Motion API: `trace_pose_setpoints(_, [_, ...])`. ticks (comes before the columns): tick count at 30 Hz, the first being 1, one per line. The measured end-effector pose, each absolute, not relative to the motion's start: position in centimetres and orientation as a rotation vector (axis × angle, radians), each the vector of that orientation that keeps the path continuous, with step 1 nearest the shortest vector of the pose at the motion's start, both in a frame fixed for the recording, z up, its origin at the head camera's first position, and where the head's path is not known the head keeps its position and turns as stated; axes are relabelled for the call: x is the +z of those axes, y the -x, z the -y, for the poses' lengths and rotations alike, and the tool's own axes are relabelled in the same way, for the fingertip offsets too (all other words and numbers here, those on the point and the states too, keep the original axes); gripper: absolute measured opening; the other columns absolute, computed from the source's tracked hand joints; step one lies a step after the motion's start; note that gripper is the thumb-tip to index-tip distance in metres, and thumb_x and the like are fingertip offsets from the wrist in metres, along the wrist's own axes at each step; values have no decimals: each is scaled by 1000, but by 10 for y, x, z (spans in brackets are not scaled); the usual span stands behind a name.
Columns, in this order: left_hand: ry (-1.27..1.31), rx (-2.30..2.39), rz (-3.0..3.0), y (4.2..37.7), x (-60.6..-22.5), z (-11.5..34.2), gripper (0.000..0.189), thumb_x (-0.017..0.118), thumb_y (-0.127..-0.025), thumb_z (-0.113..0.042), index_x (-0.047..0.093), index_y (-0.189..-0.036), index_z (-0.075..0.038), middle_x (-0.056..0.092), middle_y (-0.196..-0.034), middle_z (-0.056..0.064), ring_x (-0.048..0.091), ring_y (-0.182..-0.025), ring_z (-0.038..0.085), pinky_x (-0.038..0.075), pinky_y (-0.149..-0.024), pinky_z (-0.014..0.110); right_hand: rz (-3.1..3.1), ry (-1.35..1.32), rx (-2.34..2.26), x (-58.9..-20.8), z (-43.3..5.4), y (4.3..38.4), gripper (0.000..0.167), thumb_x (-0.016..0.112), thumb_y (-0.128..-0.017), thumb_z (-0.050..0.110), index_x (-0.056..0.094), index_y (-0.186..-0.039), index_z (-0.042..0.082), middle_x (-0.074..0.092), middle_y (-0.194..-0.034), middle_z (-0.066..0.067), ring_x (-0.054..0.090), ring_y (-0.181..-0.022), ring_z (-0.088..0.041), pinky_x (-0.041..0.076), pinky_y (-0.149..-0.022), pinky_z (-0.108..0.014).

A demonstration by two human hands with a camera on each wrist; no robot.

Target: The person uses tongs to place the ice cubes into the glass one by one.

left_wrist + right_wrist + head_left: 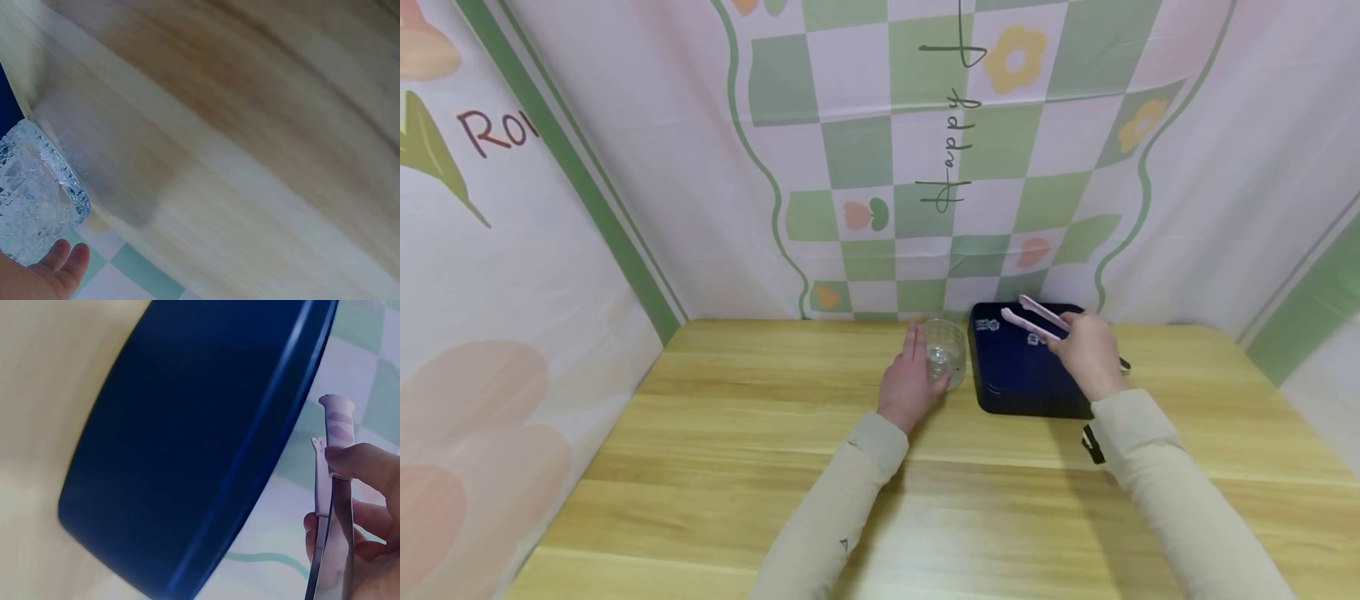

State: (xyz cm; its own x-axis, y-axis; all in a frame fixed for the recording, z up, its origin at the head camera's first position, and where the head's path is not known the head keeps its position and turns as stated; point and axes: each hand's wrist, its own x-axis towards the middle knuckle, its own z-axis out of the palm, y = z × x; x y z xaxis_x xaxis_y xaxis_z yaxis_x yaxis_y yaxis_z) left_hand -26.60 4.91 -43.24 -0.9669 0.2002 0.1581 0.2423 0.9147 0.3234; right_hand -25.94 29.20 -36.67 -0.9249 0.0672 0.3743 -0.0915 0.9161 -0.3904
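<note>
A clear glass (946, 354) with a cut pattern stands on the table, left of a dark blue tray (1022, 379). My left hand (910, 387) holds the glass from its left side, fingers along the wall and thumb across the front. Two of its fingertips (76, 265) show beside the glass in the left wrist view. Over the tray, my right hand (1088, 354) grips metal tongs (1032, 327) with pale pink, paw-shaped tips. The tips stand apart with nothing between them. Small clear-white pieces (988, 325) lie in the tray below them.
The wooden table (737, 467) ends at the back against a hanging cloth (917, 150) with green checks and flowers. Another printed cloth (512, 292) hangs along the left side. A small black object (1093, 445) sits at the right cuff.
</note>
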Motion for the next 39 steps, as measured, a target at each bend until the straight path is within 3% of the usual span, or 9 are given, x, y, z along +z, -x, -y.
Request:
trace_pose_setpoints(11, [350, -539, 2953, 264, -430, -49, 87, 55, -92, -50, 12, -154, -5, 14, -162, 7, 61, -113, 24, 56, -87, 34, 2709, -11, 510, -382, -305, 261, 24, 70, -70, 2, 65, -88, -13, 59, -74, -29, 56, -70, -45, 44, -62, -54])
trace_pose_setpoints(18, [356, -536, 2949, 265, -431, -50, 88, 55, -92, -50, 12, -154, -5, 15, -162, 7, 61, -112, 24, 57, -86, 34, 2747, 45, 540, -393, -310, 262, 26, 70, -71, 1, 65, -90, -15, 62, -78, -32, 57, -68, -45, 45, -62, -55])
trace_pose_setpoints(29, [349, -523, 2935, 263, -432, -50, 88, 57, -91, -49, 14, -153, -5, 17, -161, 7, 62, -109, 24, 57, -85, 33, 2775, 37, 500, -399, -312, 262, 20, 70, -70, 1, 64, -80, -14, 59, -75, -32, 57, -69, -47, 46, -63, -56])
trace_pose_setpoints(39, [357, -518, 2907, 263, -433, -49, 88, 59, -90, -48, 16, -153, -3, 19, -161, 9, 63, -106, 24, 58, -82, 33, 2862, 45, 519, -399, -312, 264, 25, 70, -74, 3, 65, -91, -15, 63, -84, -33, 59, -75, -45, 47, -68, -54])
